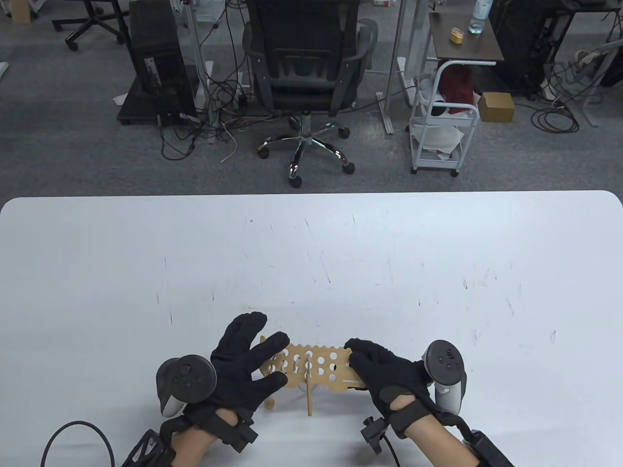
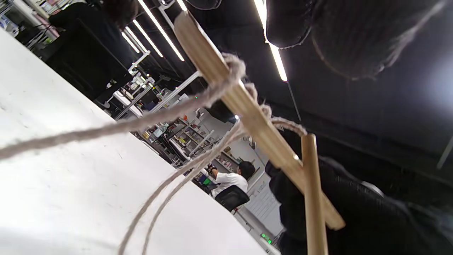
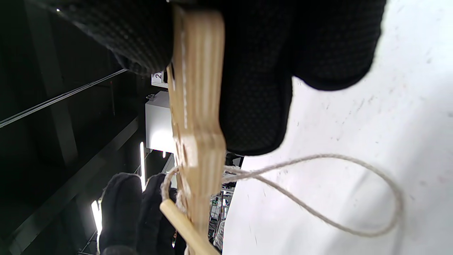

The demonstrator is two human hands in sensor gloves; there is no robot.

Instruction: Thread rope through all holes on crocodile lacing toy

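Table view: the crocodile lacing toy [image 1: 316, 367] is held above the table [image 1: 311, 253] near its front edge; the right hand [image 1: 384, 372] pinches one end; the left hand [image 1: 243, 360], fingers spread, seemingly supports the other; rope [image 3: 318, 198] is looped through it, beside a wooden needle [image 1: 309, 394].

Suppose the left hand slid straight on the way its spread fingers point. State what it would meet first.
The left hand points up and to the right in the table view, so it would likely meet the crocodile board first; its fingertips already overlap that board's left end. Depth is unclear.
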